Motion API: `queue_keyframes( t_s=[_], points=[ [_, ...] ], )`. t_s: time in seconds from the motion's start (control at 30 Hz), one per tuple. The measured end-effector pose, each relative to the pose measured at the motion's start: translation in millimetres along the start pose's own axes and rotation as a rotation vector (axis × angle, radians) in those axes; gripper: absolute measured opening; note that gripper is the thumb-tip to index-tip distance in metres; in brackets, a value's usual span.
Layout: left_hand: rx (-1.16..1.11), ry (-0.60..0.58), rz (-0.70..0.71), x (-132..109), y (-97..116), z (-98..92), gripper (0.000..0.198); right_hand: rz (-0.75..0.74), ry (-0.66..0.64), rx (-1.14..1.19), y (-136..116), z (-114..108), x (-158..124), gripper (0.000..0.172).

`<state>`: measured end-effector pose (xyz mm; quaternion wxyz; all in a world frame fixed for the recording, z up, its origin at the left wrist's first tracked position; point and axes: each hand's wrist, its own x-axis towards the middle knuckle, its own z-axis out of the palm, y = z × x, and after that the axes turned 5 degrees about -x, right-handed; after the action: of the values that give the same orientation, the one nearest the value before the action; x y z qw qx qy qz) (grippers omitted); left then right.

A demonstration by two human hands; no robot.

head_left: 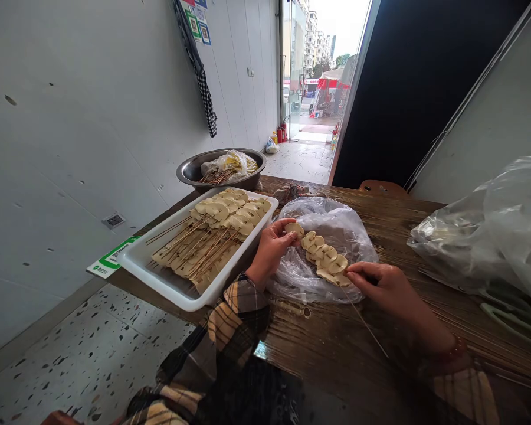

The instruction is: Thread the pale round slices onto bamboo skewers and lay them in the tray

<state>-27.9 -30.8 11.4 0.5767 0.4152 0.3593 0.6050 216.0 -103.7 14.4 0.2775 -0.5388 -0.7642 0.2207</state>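
Note:
Pale round slices are threaded in a row on a thin wooden skewer (366, 324), over a clear plastic bag (358, 227) on the table. My left hand (272, 248) pinches a slice (294, 229) at the far end of the row. At the near end, my right hand (383, 286) has thumb and fingertips closed on the edge of the threaded slices (330, 257). The skewer's bare stick points down to the right below my right hand. To the left, a white tray (194, 302) holds layered skewers of similar pale slices (225, 212).
Behind the tray stands a metal bowl (186, 171) with bagged skewers. At the right of the wooden table (310, 342) lie a large plastic bag (491, 218) and green-handled scissors (513, 324). A green card (110, 260) sits by the tray's left corner.

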Motion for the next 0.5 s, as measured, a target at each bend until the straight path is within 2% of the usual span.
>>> queue_keyframes(
  t_s=[0.17,0.37,0.5],
  points=[
    [0.000,0.068,0.066,2.1,-1.2,-0.4,0.048,-0.028,0.007,-0.019,-1.6,-0.5,-0.4,0.030],
    [0.000,0.067,0.073,2.8,-1.4,-0.7,0.032,-0.041,0.003,-0.032,-0.7,-0.5,-0.2,0.029],
    [0.017,0.065,0.071,2.8,-1.1,-1.1,0.030,-0.056,0.007,-0.050,-3.0,-1.2,-0.2,0.028]
  ],
)
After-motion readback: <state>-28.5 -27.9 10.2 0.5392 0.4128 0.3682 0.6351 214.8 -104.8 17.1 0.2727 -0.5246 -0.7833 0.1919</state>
